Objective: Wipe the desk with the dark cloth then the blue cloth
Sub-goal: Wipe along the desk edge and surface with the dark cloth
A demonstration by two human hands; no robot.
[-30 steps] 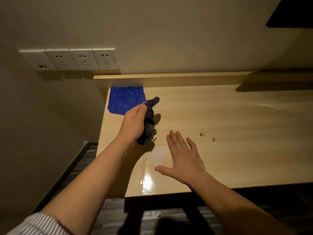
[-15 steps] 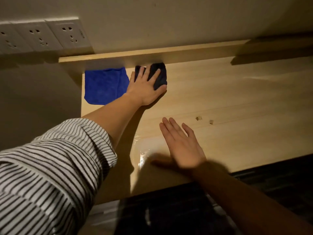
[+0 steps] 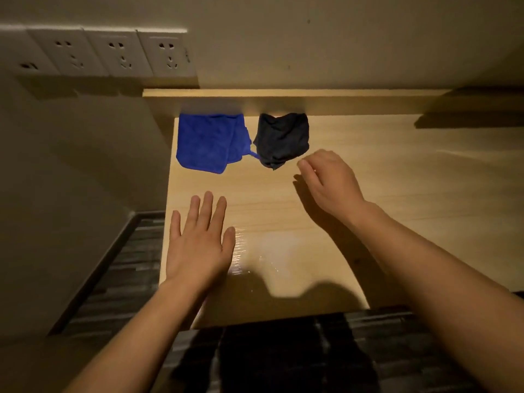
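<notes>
Here the dark cloth (image 3: 282, 139) lies beside the blue cloth (image 3: 207, 143).

We see a pale wooden desk top (image 3: 382, 194) with fine lengthwise grain and a smooth, lacquered finish. Just beside the thumb of the left hand (image 3: 195, 245) it turns glossy and carries a bright reflection. Beyond that hand's fingertips (image 3: 208, 199) lies a blue square cloth (image 3: 207, 143) of plush, nappy fabric, quite matt. Just off the curled fingers (image 3: 305, 166) of the right hand (image 3: 329, 180), the crumpled dark cloth (image 3: 282, 139) looks thinner, soft and equally matt. The white wall sockets (image 3: 113, 52) look like smooth plastic, and the wall (image 3: 312, 52) is matt.
</notes>
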